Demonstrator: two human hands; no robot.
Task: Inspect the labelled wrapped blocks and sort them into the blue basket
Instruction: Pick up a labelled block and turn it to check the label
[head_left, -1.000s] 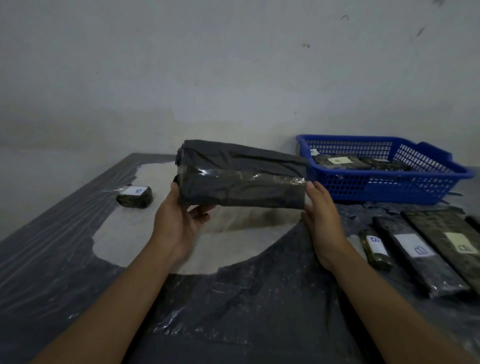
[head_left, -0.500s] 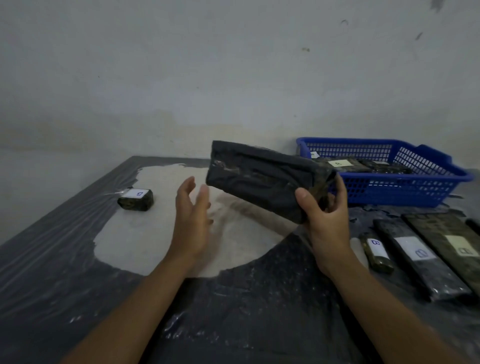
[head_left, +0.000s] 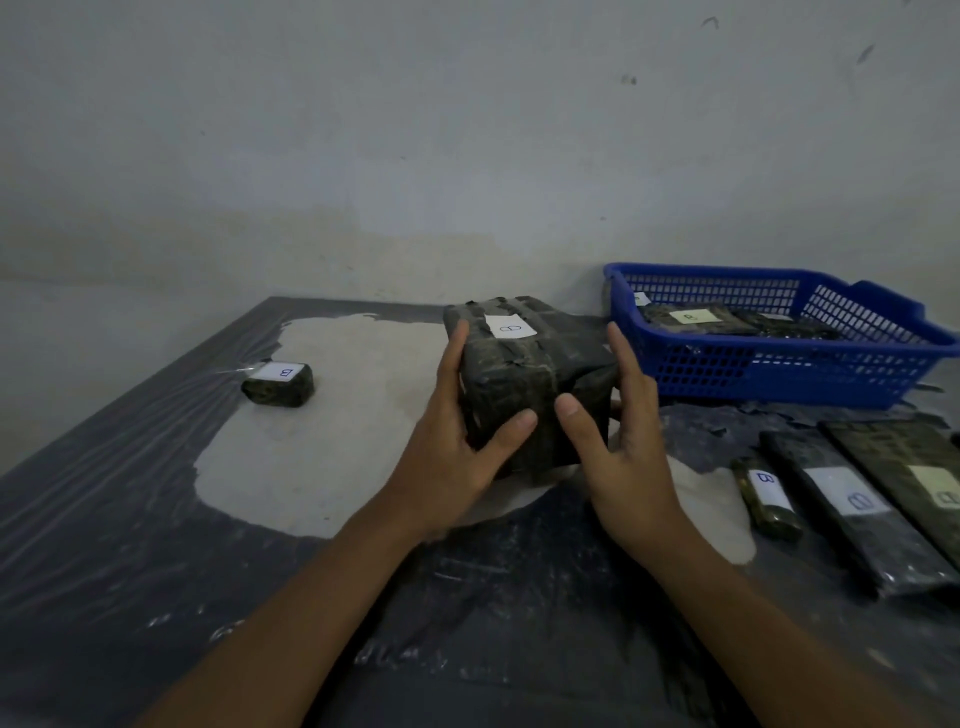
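Half a second back the right hand alone held the block out at a slant while the left hovered empty; now the block has swung end-on to the camera and both hands are on it again.

Head view, the only one we have: the left hand (head_left: 457, 457) grips the wrapped block (head_left: 524, 384), fingers curled up its left side, thumb pressed across the near face. The right hand (head_left: 618, 441) holds the other side, thumb on the near face just beside the left thumb, fingers running up the right flank. The white label (head_left: 510, 326) has come round on top, marked with what reads as a B. The block sits just above the surface (head_left: 156, 519), between the two palms.

So the inspection step looks nearly finished, label found and facing up. The blue basket (head_left: 779, 374) waits beyond the right hand's fingertips, already holding labelled blocks. The next move likely calls for a carry to the right, lifting high enough to clear the rim.

Well left of the left hand lies a small labelled block (head_left: 278, 385); near the right wrist lie three more labelled blocks (head_left: 852, 514).
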